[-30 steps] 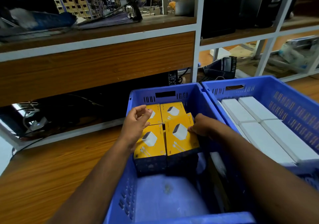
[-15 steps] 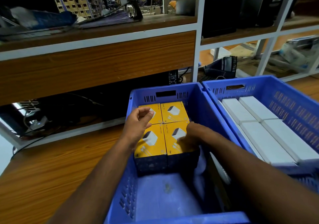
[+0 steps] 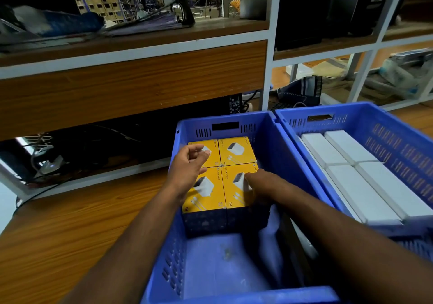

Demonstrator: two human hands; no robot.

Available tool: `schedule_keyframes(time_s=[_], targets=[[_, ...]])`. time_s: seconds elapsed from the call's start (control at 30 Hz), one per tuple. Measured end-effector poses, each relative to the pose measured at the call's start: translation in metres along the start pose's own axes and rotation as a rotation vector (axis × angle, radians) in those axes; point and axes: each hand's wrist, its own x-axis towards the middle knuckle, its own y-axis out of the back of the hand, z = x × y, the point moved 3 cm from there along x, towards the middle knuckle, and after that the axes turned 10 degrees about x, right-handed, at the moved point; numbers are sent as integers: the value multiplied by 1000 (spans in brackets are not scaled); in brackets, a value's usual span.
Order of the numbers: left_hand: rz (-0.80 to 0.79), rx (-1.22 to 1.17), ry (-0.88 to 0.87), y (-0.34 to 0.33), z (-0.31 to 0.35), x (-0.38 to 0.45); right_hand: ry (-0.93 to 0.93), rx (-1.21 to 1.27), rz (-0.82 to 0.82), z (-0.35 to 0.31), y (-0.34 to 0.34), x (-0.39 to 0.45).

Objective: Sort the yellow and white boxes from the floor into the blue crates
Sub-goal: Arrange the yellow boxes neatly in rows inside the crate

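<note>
Bare forearms, no visible sleeves

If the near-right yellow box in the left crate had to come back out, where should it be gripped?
Probably from above, pinching the near-right yellow box by its near face and right side; those look free, while other yellow boxes sit tight against its left and far sides.

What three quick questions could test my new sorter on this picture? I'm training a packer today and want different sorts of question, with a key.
1. True or false: the yellow boxes lie in the left crate.
2. How many yellow box tops show in that crate? A) two B) four C) six
3. Fill in: the right hand rests on the near-right yellow box, and the right crate holds ___ boxes.

Key: 1 true; 2 B; 3 white.
</note>
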Motion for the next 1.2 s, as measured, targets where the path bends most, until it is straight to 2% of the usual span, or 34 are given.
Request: schedule_keyframes(time_s=[0.37,0.57,0.63,0.77,0.93,1.07,1.2], targets=[[-8,-11,-8,1,1,0,-42,-84,95,-1,14,-16],[-44,90,-91,-3,5,-7,-40,65,32,3,35,-49],[-101,200,-154,-11,9,-12,-44,66,41,7,37,-60],[-346,459,-224,-37,16,-25,-79,-115,149,14,25,-77],[-530,522,-206,-51,25,-31,-94,-228,123,22,-5,-85],[-467,500,-214,-50,26,-30,-42,-182,147,23,-16,-81],[-411,408,-137,-43,17,-25,-5,-107,88,16,-29,-76]])
